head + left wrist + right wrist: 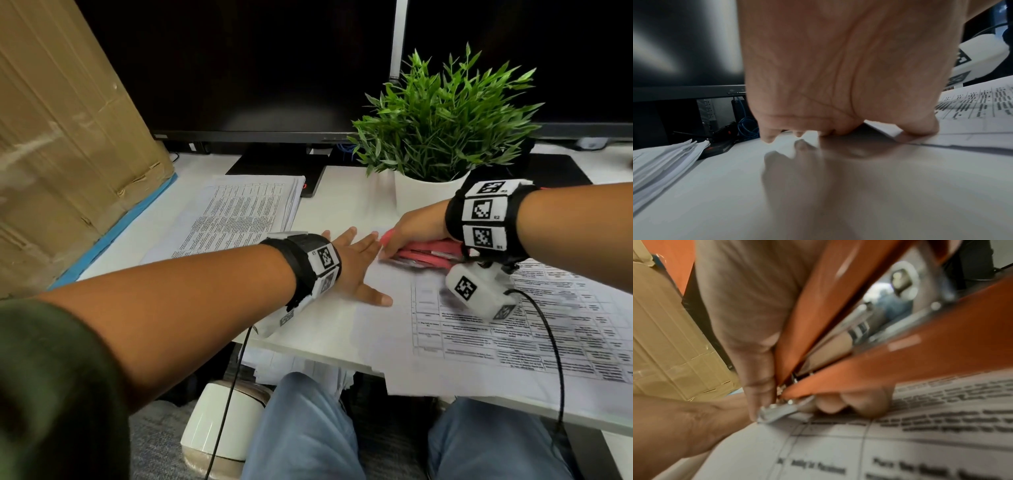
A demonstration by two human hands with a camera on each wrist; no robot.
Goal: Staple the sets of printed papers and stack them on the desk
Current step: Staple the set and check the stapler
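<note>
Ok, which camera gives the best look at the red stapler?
The right wrist view: the stapler fills the frame, its two red arms and metal nose over the printed papers, gripped by the right hand. The head view shows only a blurred red sliver under that hand. The left wrist view misses it.

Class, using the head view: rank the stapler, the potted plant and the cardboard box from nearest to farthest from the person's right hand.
1. Stapler: gripped in the right hand.
2. Potted plant: just behind the hand.
3. Cardboard box: far left of the desk.
</note>
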